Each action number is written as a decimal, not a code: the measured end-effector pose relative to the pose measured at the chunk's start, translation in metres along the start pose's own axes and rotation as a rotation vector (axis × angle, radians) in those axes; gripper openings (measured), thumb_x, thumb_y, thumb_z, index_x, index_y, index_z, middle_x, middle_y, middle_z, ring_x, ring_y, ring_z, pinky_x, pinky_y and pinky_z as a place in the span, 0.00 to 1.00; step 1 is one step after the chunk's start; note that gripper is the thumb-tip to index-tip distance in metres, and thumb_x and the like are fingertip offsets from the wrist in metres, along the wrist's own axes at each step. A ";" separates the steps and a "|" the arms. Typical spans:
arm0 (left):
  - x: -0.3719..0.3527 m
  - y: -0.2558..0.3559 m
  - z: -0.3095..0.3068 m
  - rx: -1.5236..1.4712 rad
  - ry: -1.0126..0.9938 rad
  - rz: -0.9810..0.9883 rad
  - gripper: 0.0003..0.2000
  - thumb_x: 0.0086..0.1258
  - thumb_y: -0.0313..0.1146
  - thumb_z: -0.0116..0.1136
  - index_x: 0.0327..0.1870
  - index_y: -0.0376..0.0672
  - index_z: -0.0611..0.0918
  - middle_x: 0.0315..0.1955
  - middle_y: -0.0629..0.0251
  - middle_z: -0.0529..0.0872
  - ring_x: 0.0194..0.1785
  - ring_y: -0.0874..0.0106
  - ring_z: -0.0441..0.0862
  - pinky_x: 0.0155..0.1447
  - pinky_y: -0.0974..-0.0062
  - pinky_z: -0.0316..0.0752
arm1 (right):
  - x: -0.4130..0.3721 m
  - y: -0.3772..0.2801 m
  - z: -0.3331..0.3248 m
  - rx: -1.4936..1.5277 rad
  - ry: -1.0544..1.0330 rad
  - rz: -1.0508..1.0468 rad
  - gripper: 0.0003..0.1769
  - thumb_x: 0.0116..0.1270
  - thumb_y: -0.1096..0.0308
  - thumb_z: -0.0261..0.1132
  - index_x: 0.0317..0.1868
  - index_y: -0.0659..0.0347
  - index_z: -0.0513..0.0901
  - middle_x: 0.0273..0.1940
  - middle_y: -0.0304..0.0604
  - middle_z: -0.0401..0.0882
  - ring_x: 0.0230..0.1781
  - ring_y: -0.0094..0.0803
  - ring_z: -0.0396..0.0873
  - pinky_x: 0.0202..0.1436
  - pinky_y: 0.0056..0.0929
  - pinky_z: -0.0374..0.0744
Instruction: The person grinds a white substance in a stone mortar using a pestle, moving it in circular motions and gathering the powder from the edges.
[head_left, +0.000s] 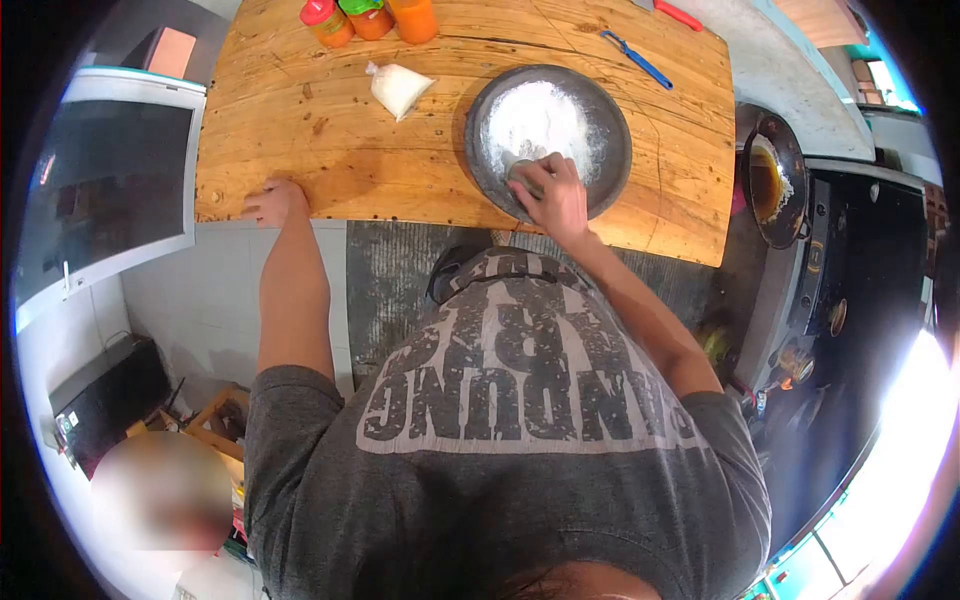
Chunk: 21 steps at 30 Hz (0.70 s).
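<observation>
On the wooden table stands a round, dark stone mortar (479, 170) with white powder (535, 115) spread over its bowl. My right hand (556, 198) is inside the near part of the mortar, closed around a grey stone pestle (522, 174) that is largely covered by the fingers. The pestle's end sits at the powder's near edge. Away to the left, my left hand (277, 203) rests on the table by its front edge, fingers loosely bent and apart, with nothing seen in it. A knotted plastic bag of white stuff (400, 90) lies left of the mortar.
Several orange and red containers (370, 20) stand at the table's (420, 170) far edge. A blue peeler (640, 62) and a red-handled tool (678, 14) lie at the far right. Beyond the table's right side, a wok (776, 180) holds brown liquid beside a dark stove (870, 260).
</observation>
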<state>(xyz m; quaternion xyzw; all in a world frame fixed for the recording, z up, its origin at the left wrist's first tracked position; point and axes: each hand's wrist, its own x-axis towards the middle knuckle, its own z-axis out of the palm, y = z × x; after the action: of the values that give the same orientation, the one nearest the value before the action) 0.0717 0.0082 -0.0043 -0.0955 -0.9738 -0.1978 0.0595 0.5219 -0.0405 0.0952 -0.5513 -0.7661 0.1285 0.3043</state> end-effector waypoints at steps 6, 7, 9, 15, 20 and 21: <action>-0.009 0.007 -0.007 0.007 0.033 0.011 0.25 0.68 0.46 0.44 0.59 0.37 0.65 0.68 0.43 0.55 0.55 0.47 0.72 0.55 0.51 0.72 | 0.044 0.015 0.017 -0.030 0.030 -0.021 0.11 0.55 0.60 0.73 0.36 0.54 0.88 0.33 0.48 0.77 0.36 0.46 0.78 0.37 0.41 0.80; -0.005 0.005 -0.002 0.003 0.034 0.021 0.25 0.68 0.46 0.44 0.60 0.36 0.64 0.69 0.43 0.55 0.55 0.47 0.72 0.56 0.51 0.71 | 0.058 0.017 0.019 -0.007 0.013 0.032 0.11 0.55 0.59 0.73 0.36 0.54 0.88 0.32 0.48 0.76 0.36 0.46 0.78 0.37 0.41 0.79; 0.002 0.000 0.000 0.021 0.029 0.033 0.26 0.68 0.46 0.44 0.60 0.36 0.64 0.69 0.43 0.55 0.55 0.48 0.72 0.56 0.51 0.71 | 0.055 0.016 0.021 0.044 -0.031 0.125 0.11 0.56 0.59 0.72 0.37 0.54 0.88 0.31 0.48 0.76 0.36 0.46 0.78 0.37 0.42 0.78; -0.001 0.000 -0.001 0.009 0.019 0.005 0.26 0.68 0.46 0.44 0.61 0.36 0.64 0.71 0.43 0.53 0.56 0.48 0.72 0.57 0.51 0.71 | -0.014 0.002 -0.009 0.027 -0.014 -0.080 0.11 0.55 0.62 0.74 0.38 0.55 0.88 0.33 0.47 0.75 0.34 0.44 0.76 0.35 0.38 0.80; -0.005 0.007 -0.011 -0.004 -0.031 -0.015 0.27 0.68 0.46 0.44 0.62 0.36 0.63 0.73 0.42 0.50 0.58 0.47 0.71 0.56 0.52 0.72 | 0.044 0.021 0.015 -0.047 -0.041 -0.026 0.12 0.56 0.59 0.73 0.37 0.55 0.88 0.33 0.46 0.75 0.35 0.43 0.76 0.35 0.38 0.80; -0.001 0.009 -0.010 0.003 -0.019 -0.006 0.27 0.68 0.46 0.44 0.62 0.36 0.63 0.72 0.42 0.50 0.57 0.47 0.71 0.55 0.52 0.73 | 0.055 0.022 0.017 -0.012 -0.049 0.032 0.12 0.56 0.59 0.73 0.37 0.55 0.88 0.33 0.46 0.75 0.36 0.44 0.76 0.36 0.38 0.80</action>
<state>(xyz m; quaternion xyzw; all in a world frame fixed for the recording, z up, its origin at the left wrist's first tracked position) 0.0757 0.0124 0.0085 -0.0944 -0.9749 -0.1954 0.0497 0.5173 0.0201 0.0881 -0.5619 -0.7654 0.1421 0.2798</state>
